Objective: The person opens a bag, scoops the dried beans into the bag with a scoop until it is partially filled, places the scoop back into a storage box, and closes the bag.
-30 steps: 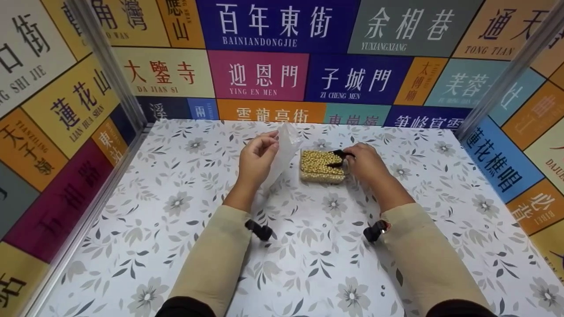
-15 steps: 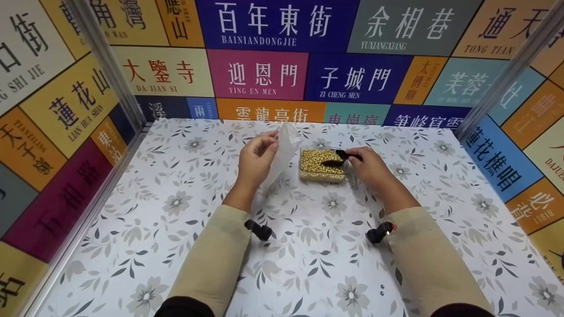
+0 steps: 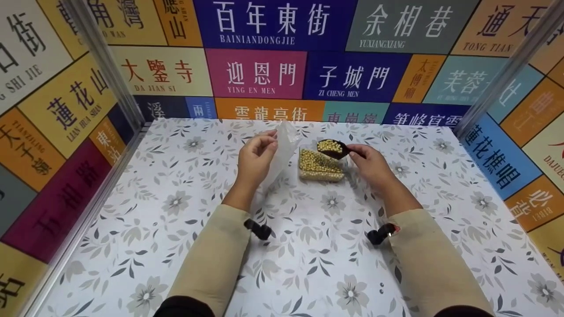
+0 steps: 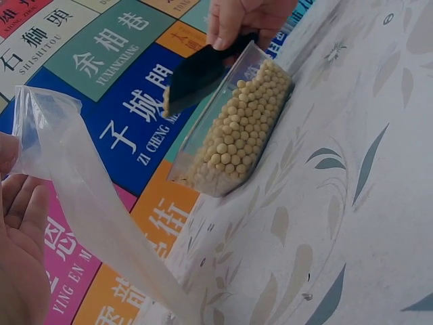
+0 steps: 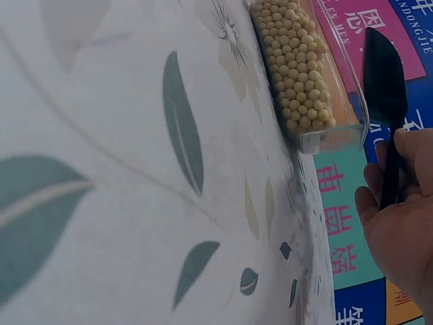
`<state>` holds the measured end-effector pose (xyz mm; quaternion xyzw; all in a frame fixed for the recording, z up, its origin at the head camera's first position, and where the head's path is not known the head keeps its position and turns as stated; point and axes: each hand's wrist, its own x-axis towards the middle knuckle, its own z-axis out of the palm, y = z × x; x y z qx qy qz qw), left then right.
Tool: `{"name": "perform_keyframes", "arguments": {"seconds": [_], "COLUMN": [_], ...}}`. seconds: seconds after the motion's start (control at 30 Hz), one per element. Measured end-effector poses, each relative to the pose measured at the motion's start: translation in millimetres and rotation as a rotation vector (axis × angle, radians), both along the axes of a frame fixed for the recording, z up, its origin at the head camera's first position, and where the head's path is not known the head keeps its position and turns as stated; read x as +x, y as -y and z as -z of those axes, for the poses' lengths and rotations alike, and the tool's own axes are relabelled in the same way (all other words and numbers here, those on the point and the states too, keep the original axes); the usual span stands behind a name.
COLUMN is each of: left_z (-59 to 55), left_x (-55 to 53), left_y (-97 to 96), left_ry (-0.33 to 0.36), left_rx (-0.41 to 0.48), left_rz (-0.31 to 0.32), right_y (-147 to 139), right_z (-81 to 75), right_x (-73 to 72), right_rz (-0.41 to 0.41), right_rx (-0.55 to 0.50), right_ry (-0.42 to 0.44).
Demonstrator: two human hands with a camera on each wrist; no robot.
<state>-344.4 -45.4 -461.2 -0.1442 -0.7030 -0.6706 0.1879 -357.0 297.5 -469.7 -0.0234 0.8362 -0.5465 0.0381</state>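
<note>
My right hand [image 3: 370, 160] grips the handle of a black scoop [image 5: 384, 78], which is heaped with yellow soybeans [image 3: 329, 145]. The scoop is raised just over the far side of a clear plastic box [image 4: 197, 139] of soybeans. In the left wrist view the box is well filled, its beans [image 4: 237, 128] showing through the wall. To the left of the box, my left hand [image 3: 256, 158] pinches the top of a translucent plastic bag [image 3: 284, 147], holding it upright. The bag [image 4: 88, 176] hangs down to the tabletop, and no beans show through it.
A white cloth with grey flowers and leaves covers the table [image 3: 291, 264]. Panels with coloured street-name signs [image 3: 260, 72] rise behind the table and along both sides. A black wrist camera [image 3: 259, 230] sits on the left sleeve, another wrist camera [image 3: 381, 234] on the right.
The scoop has come up out of the beans in the box and now carries a heap of them. My left hand and the bag have stayed in place.
</note>
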Motion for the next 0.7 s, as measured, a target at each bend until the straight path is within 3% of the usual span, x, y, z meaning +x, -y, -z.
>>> {"name": "perform_keyframes", "arguments": {"seconds": [0.37, 0.7], "left_z": [-1.1, -1.3], "left_x": [0.0, 0.3], "left_y": [-0.8, -0.6], "left_ry": [0.0, -0.013], "left_rx": [0.023, -0.01], "left_rz": [0.004, -0.008], "right_y": [4.0, 18.3], "right_z": [-15.9, -54.9], "right_x": [0.6, 7.2], "right_rz": [-0.002, -0.043], "right_rx": [0.011, -0.008], "right_ry": [-0.049, -0.06]}}
